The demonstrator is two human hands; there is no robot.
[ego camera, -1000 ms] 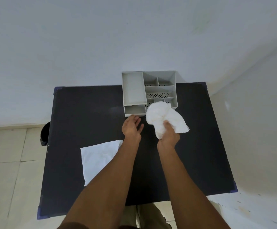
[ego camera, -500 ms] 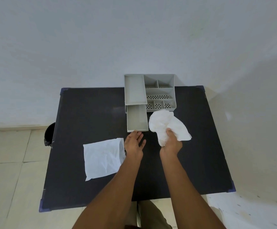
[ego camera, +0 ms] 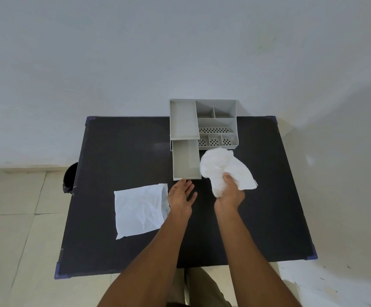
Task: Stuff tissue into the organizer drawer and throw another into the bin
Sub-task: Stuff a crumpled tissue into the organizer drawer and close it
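Note:
A grey organizer [ego camera: 216, 124] stands at the back of the black table [ego camera: 113, 151]. Its drawer [ego camera: 185, 160] is pulled out toward me and looks empty. My left hand [ego camera: 181, 197] lies just in front of the drawer's front edge, fingers spread, fingertips at the edge, holding nothing. My right hand [ego camera: 230, 193] grips a crumpled white tissue [ego camera: 220, 167], which bulges up right of the drawer. A second white tissue [ego camera: 140, 210] lies flat on the table to the left of my left hand.
A black bin [ego camera: 69, 178] stands on the tiled floor, half hidden behind the table's left edge. A white wall rises behind the table and another on the right. My legs show below the table's near edge.
The drawer has slid out from nearly shut to fully extended, with my left hand drawing back in front of it. My right hand kept the crumpled tissue beside the drawer.

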